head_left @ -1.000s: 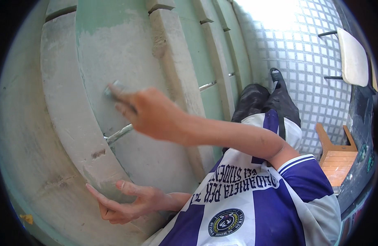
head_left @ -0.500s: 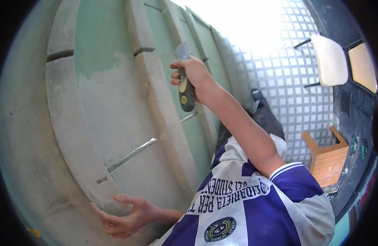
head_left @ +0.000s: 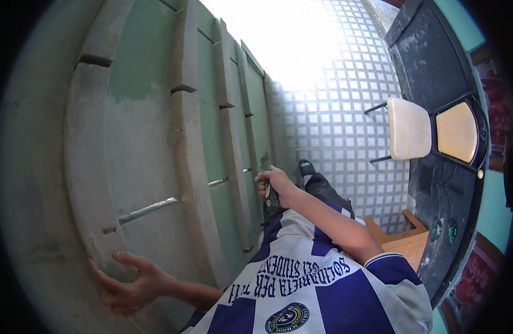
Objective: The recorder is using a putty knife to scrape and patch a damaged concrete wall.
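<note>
A putty knife [head_left: 268, 201] with a black and yellow handle is gripped in my right hand [head_left: 278, 185]. Its flat metal blade points up, away from my body, and stands apart from the shelving as far as I can see. My left hand [head_left: 133, 283] is empty, thumb and fingers apart, at the lower part of the nearest plastered shelf edge [head_left: 88, 161]; whether the fingertips touch it I cannot tell. Behind that edge lies a pale green panel [head_left: 142, 133], its lower part coated whitish grey. A small dark mark shows on the edge above my left hand.
More shelf dividers [head_left: 188, 145] run parallel beyond the first. To the right are a tiled floor [head_left: 345, 111], a cream-seated chair [head_left: 410, 129], a wooden stool [head_left: 406, 245] and a long dark surface [head_left: 434, 189] with whitish smears. Bright light washes out the top.
My right hand has come down and closer to my body with the putty knife. The left hand sits slightly further left, fingers still apart. The whole view has shifted toward the right.
</note>
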The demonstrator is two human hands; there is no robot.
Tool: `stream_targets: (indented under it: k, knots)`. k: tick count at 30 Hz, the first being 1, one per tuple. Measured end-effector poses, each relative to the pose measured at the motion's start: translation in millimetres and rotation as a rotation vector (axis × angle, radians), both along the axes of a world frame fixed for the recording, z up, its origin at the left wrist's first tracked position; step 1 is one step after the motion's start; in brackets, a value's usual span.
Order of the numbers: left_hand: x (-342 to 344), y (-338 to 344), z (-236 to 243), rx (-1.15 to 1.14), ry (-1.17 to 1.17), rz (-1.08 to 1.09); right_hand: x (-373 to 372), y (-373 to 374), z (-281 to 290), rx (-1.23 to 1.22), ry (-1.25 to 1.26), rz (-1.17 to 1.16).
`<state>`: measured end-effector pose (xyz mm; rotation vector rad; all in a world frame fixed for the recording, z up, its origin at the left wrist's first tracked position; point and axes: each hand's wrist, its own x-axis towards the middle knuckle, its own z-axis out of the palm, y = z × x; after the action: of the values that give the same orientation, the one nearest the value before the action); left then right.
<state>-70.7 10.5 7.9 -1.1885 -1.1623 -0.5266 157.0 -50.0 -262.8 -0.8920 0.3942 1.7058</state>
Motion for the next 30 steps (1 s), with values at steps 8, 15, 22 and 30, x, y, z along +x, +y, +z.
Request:
stream_targets:
  k: [8, 15, 22, 30]
  knots:
    - [6.8, -18.2, 8.4, -0.131, -0.097, -0.066, 13.3, -26.8, 3.0, 0.047, -0.149, 0.223]
    - [4.3, -17.4, 5.4, -0.112, -0.116, -0.180, 25.6, -38.2, 40.4, 0.179, -0.306, 0.352]
    - [9.2, -17.9, 0.5, -0.066, -0.213, -0.144, 29.4, -49.5, 74.6, 0.376, -0.468, 0.454]
    - [21.9, -15.6, -0.3, -0.065, -0.327, -0.184, 47.6, -85.4, 86.4, 0.168, -0.364, 0.453]
